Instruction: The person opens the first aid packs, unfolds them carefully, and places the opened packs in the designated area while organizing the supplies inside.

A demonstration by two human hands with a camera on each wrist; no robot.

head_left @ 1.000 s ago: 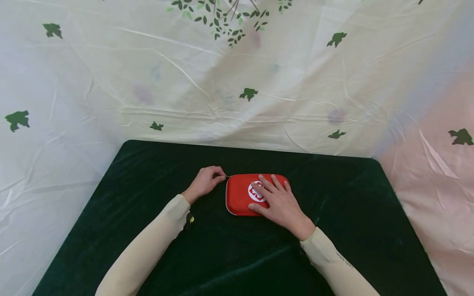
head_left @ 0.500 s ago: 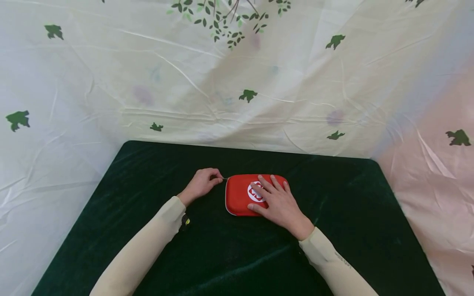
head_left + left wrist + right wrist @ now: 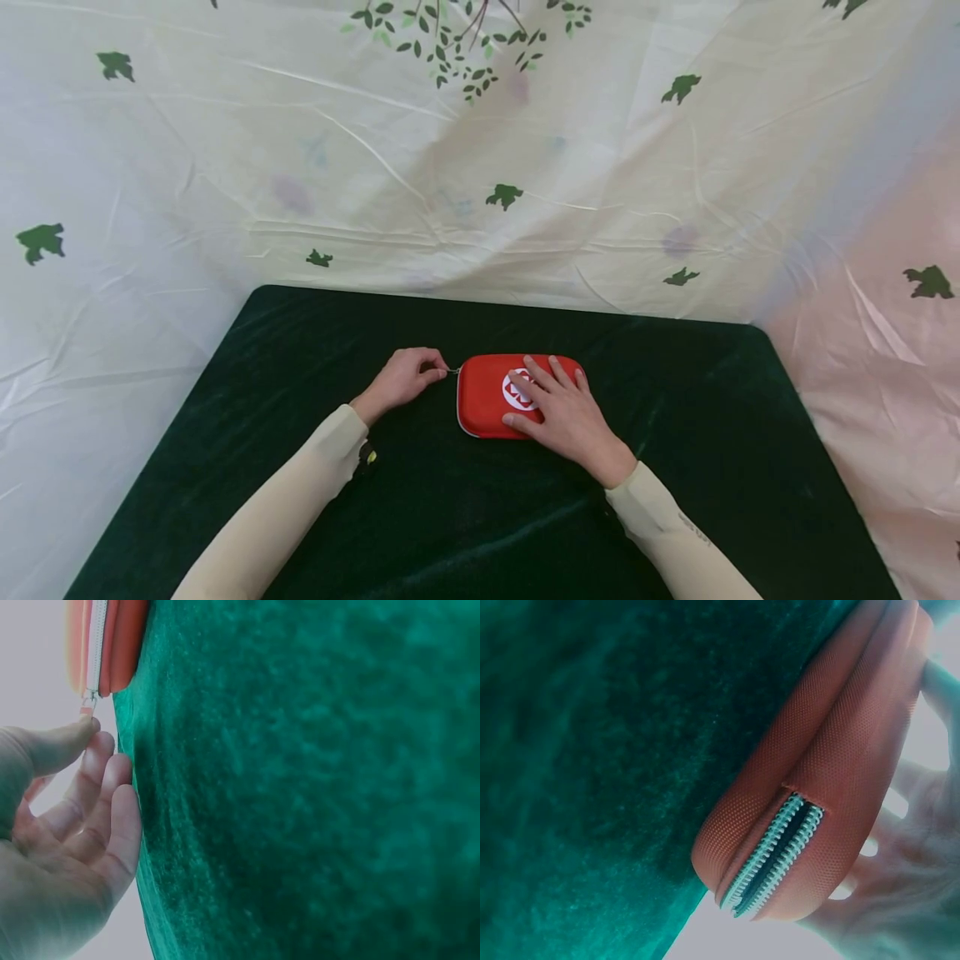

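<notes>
A red zip case [image 3: 483,408] with a white round emblem lies on the dark green cloth. At its left side my left hand [image 3: 401,382] pinches the zipper pull [image 3: 87,711] between thumb and index finger. The white zipper teeth [image 3: 97,645] look joined beyond the slider in the left wrist view. My right hand [image 3: 573,421] rests on top of the case with fingers spread, covering part of the emblem. In the right wrist view, the teeth at the case's right end [image 3: 776,851] stand apart, with a dark gap between them. The case's contents are hidden.
The green velvet cloth [image 3: 480,525] covers the table. White fabric [image 3: 420,167] printed with leaves and green shapes hangs close behind the table and at both sides. A dark band [image 3: 366,457] sits at the left wrist.
My left hand has moved slightly left and toward the front, drawing the zipper pull from the back left corner along the left side. The right hand and case have stayed put.
</notes>
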